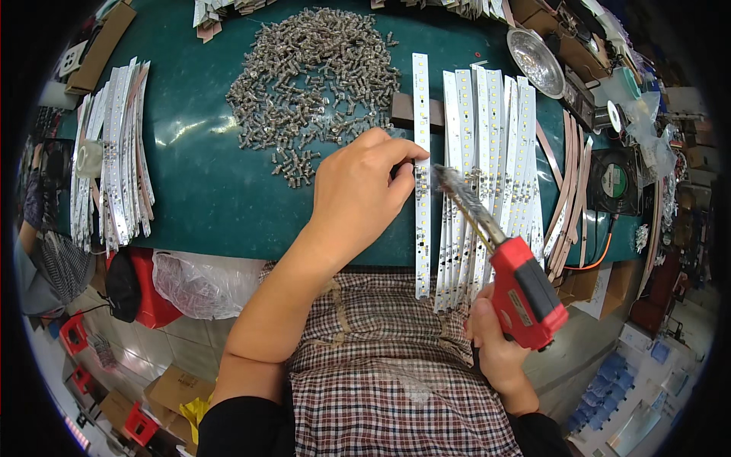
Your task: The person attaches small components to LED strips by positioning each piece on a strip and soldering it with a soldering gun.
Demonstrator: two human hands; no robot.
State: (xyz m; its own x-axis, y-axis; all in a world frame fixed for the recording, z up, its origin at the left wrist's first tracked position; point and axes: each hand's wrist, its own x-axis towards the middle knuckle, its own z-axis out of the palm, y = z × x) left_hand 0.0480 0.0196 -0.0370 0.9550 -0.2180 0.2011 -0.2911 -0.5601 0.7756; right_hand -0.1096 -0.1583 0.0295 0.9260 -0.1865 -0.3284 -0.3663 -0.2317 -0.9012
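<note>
A narrow white LED strip board [422, 221] lies lengthwise over the table's front edge, its far part beside a dark block. My left hand [362, 186] is closed in a pinch at the left edge of this board, fingertips touching it. Whatever is between those fingers is too hidden to name. In my right hand [499, 350] is a red and black soldering gun [525, 293]. Its metal barrel points up and left, with the tip just right of the board, near the left fingertips. Several more LED strip boards [491, 145] lie in a row to the right.
A heap of small metal connectors [320, 68] covers the table's far middle. More strips [114, 152] are stacked at the left. The dark block [411, 111], a metal bowl [535, 62], a solder spool [614, 116] and a black fan [614, 181] stand around the right side.
</note>
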